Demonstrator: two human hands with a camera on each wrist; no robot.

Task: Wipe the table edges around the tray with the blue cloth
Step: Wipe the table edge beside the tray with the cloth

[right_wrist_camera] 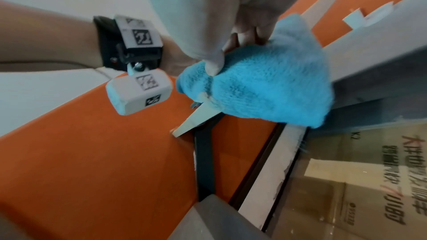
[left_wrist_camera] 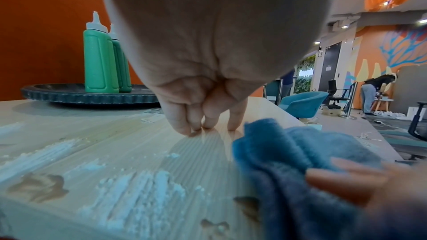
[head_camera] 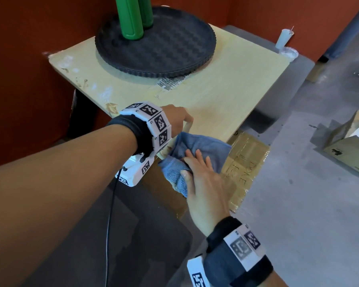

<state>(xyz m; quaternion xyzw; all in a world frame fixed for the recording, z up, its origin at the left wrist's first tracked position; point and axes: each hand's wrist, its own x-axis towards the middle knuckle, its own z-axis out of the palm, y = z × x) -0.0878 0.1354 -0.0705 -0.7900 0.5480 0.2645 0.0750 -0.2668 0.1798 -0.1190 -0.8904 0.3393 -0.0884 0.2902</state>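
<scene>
My right hand (head_camera: pixel 193 164) grips the blue cloth (head_camera: pixel 205 146) and holds it wrapped over the near edge of the pale wooden table (head_camera: pixel 226 83). The right wrist view has the thumb and fingers pinching the cloth (right_wrist_camera: pixel 265 83) against that edge. My left hand (head_camera: pixel 180 119) rests just left of the cloth, its fingertips (left_wrist_camera: pixel 198 125) touching the tabletop (left_wrist_camera: pixel 115 143) and holding nothing. A round black tray (head_camera: pixel 174 59) sits at the far side of the table with two green squeeze bottles (head_camera: pixel 131 19) on it. White powdery smears (left_wrist_camera: pixel 143 189) lie along the left part of the top.
An orange wall (head_camera: pixel 19 79) borders the table at the back and left. Cardboard boxes (head_camera: pixel 245 168) lie on the floor under the near right edge, another box (head_camera: pixel 350 148) farther right. A plastic cup (head_camera: pixel 284 38) stands beyond the table's right corner.
</scene>
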